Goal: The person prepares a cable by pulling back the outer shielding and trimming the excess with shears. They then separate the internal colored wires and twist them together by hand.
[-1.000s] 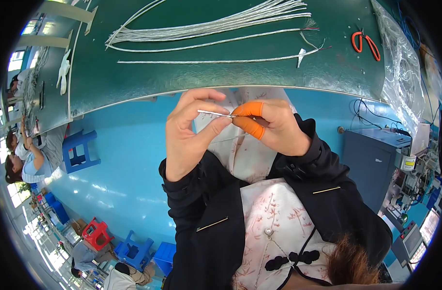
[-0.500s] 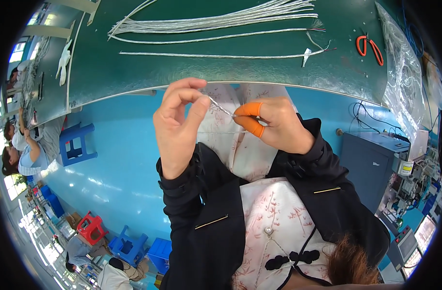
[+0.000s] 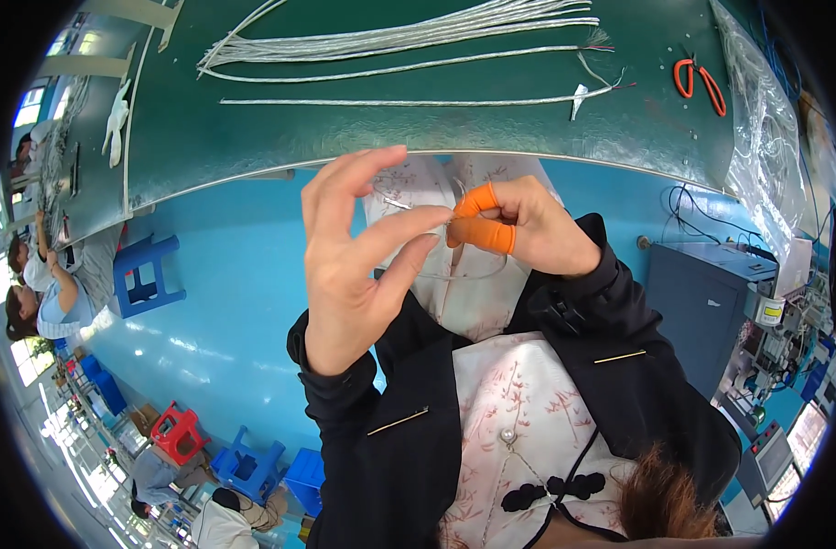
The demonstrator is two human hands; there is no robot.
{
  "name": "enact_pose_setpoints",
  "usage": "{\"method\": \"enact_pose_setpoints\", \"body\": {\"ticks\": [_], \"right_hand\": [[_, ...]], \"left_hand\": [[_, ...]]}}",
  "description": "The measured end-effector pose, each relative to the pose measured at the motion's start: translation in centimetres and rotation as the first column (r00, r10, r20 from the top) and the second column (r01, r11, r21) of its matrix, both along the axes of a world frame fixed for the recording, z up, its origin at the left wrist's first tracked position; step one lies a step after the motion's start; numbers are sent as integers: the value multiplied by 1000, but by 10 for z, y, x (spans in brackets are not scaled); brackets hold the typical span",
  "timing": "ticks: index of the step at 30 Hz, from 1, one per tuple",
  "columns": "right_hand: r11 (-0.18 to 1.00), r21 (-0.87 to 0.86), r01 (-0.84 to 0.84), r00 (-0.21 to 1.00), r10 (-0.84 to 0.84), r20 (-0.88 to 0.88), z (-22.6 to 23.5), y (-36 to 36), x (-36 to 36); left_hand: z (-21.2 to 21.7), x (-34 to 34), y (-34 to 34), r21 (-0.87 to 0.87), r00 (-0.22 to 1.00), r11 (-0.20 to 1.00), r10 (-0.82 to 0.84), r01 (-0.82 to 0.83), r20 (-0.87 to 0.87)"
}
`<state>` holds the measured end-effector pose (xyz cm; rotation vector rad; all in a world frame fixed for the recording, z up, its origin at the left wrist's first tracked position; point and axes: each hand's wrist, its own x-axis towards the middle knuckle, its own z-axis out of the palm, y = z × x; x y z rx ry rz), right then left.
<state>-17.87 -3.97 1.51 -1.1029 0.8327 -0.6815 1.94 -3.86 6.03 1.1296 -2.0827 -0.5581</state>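
Hands: left and right pinching thin wire, green table, wire bundle, orange scissors beyond

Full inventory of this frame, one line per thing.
workbench: one, dark green, top of view
cable bundle: one, silvery, far side of bench
single cables: two, silvery, laid out below the bundle
scissors: one, orange handles, bench right
plastic sheet: one, clear, bench right end
stools: several, blue and one red, on blue floor at left
thin wire: one, silvery, between both hands
finger cots: two, orange, on right hand
left hand: pinching the wire
right hand: pinching the wire
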Motion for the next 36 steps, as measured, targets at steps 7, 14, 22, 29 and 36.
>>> {"method": "enact_pose_setpoints", "body": {"ticks": [7,14,22,29,36], "right_hand": [[974,-213,-75,989,44,-143,-6,3,2],[734,-625,-265,924,9,-381,-1,4,4],[946,-309,-95,995,79,-62,-6,5,-1],[964,118,-236,949,203,243,-4,3,-1],[961,203,-190,884,78,460,-18,11,3]], "left_hand": [[-5,7,-5,114,989,988,-119,108,88],[-8,20,-12,434,977,892,-186,125,101],[-6,20,-11,458,932,839,-148,295,-330],[-16,18,-10,487,875,764,-206,423,-438],[-34,9,-6,439,805,794,-101,419,-585]]}}
